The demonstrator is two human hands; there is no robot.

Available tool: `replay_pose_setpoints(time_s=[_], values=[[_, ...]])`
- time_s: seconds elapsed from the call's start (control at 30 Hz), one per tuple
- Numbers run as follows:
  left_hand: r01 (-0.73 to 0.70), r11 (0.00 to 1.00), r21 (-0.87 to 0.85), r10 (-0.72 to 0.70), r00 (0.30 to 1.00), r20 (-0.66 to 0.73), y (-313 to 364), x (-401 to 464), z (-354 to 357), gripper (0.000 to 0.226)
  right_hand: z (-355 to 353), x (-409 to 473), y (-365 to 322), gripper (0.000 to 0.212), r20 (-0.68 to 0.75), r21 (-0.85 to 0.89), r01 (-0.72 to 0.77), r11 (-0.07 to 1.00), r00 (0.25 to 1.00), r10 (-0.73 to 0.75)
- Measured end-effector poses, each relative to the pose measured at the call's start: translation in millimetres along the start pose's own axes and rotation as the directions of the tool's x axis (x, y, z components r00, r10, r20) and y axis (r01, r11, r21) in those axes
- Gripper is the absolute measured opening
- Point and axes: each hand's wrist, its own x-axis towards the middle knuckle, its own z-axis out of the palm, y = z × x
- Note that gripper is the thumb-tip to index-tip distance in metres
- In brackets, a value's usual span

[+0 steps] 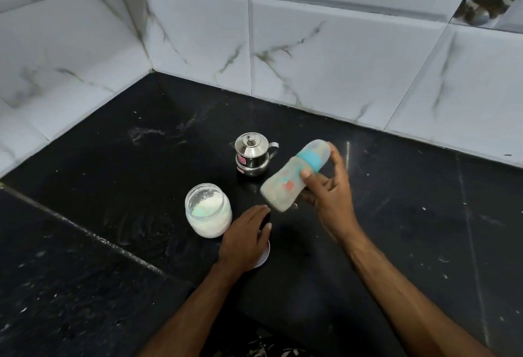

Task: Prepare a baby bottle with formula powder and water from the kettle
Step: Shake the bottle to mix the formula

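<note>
We see the right hand [329,186] raised above the desk [113,186], forearm reaching in from the lower right, holding a baby bottle [294,175] tilted with its capped teat end up and away and its base down toward the left. The left hand [244,236] lies palm down, forearm entering from the bottom edge, fingers relaxed and together, resting over a white lid [264,256] that shows only as a sliver at its right edge.

The desk is black polished stone, scuffed and flecked with pale specks, set into a corner of white marble-patterned wall tiles [325,59].

We see the right thumb across the bottle's waist just below the blue collar, and the fingers [338,158] curled behind it, clamped on the bottle. An open jar of formula powder [208,209] stands just left of the left hand. A small steel kettle [252,154], lid on, stands behind, near the bottle's base.
</note>
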Motion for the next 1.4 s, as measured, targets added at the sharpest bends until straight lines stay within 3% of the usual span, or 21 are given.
replay_pose_setpoints(time_s=[0.1,0.17,0.27,0.33,0.4,0.47,0.53,0.63,0.7,0.73,0.8,0.83,0.9,0.97,1.03,1.1,1.13,1.2,1.27,1.33,1.4], values=[[0.118,0.933,-0.341,-0.113,0.993,0.033,-1.1,-8.2,-8.2,0.054,6.9,-15.9,15.7,0.080,0.300,-0.169,-0.036,0.985,0.950,0.086],[0.107,0.889,-0.445,-0.114,0.993,0.012,0.6,-9.3,-5.0,0.044,6.9,-15.8,16.9,0.080,0.353,-0.197,-0.002,0.980,0.933,0.073],[-0.002,0.998,-0.062,-0.001,0.999,-0.041,0.1,-0.3,-2.0,0.034,1.6,1.1,2.3,0.076,0.079,-0.011,0.017,1.000,0.997,-0.016],[-0.032,0.999,0.006,0.032,0.999,-0.014,1.8,2.2,-1.8,0.036,-0.6,6.8,0.7,0.075,-0.028,0.040,0.041,0.998,0.999,-0.040],[-0.002,0.996,-0.093,0.000,1.000,-0.020,1.5,-1.2,-3.1,0.037,2.1,0.5,9.2,0.078,0.043,-0.010,-0.010,1.000,0.999,0.010],[0.083,0.928,-0.364,-0.088,0.996,0.004,4.3,-3.3,-9.5,0.041,5.4,-11.1,19.4,0.081,0.256,-0.133,-0.057,0.989,0.963,0.090],[0.138,0.903,-0.406,-0.141,0.990,0.023,7.2,-4.4,-7.9,0.046,4.9,-13.6,20.2,0.081,0.328,-0.182,-0.043,0.982,0.939,0.102],[0.005,0.998,-0.055,-0.007,0.999,-0.046,1.6,-1.4,-3.4,0.034,1.3,0.1,5.5,0.079,0.075,-0.002,-0.021,1.000,0.997,0.021],[-0.023,1.000,0.014,0.023,1.000,0.006,2.7,2.1,-3.0,0.036,-1.9,6.4,-0.3,0.078,-0.060,0.059,0.019,0.998,0.998,-0.015],[-0.025,1.000,0.005,0.025,1.000,0.002,2.6,1.7,-2.0,0.035,-1.3,4.4,0.6,0.077,-0.059,0.060,0.016,0.998,0.998,-0.013],[0.091,0.979,-0.182,-0.096,0.995,-0.018,0.2,-3.1,-3.6,0.031,2.9,-6.4,9.6,0.077,0.088,-0.010,-0.027,1.000,0.996,0.028],[0.174,0.921,-0.348,-0.175,0.984,0.029,1.3,-5.1,-6.6,0.039,5.5,-12.8,15.0,0.078,0.205,-0.085,-0.037,0.996,0.977,0.054],[0.244,0.863,-0.443,-0.229,0.969,0.088,-1.5,-9.5,-4.8,0.056,8.9,-19.7,20.2,0.082,0.346,-0.208,-0.010,0.978,0.934,0.083],[0.198,0.901,-0.386,-0.194,0.980,0.049,-0.4,-10.3,-4.2,0.044,10.9,-14.3,13.8,0.083,0.259,-0.164,0.027,0.986,0.966,0.016],[0.028,0.998,-0.061,-0.029,1.000,-0.006,-1.7,-1.8,-0.8,0.036,10.2,-4.0,3.2,0.082,0.063,-0.037,0.020,0.999,0.998,-0.018],[-0.017,1.000,0.015,0.017,1.000,0.019,0.6,1.8,0.6,0.035,9.3,-0.3,0.3,0.081,-0.020,0.025,0.016,1.000,1.000,-0.015],[0.005,0.999,-0.033,-0.005,1.000,0.015,-1.1,0.3,1.8,0.035,9.9,-2.6,2.2,0.079,0.009,0.012,0.002,1.000,1.000,-0.003],[0.169,0.917,-0.361,-0.164,0.985,0.046,-2.7,-5.3,-1.4,0.035,10.9,-11.4,11.4,0.079,0.189,-0.094,-0.026,0.995,0.981,0.043],[0.231,0.850,-0.474,-0.213,0.973,0.092,-1.2,-8.0,-3.6,0.051,9.6,-18.7,16.5,0.081,0.344,-0.216,-0.008,0.976,0.935,0.084],[0.146,0.907,-0.395,-0.154,0.988,0.012,0.0,-8.7,-3.4,0.038,7.7,-13.9,10.4,0.083,0.271,-0.160,-0.005,0.987,0.961,0.049],[0.008,0.998,-0.059,-0.010,0.999,-0.033,-0.4,-1.5,-1.7,0.035,1.7,-2.3,-0.5,0.084,0.065,-0.005,-0.015,1.000,0.998,0.015]])
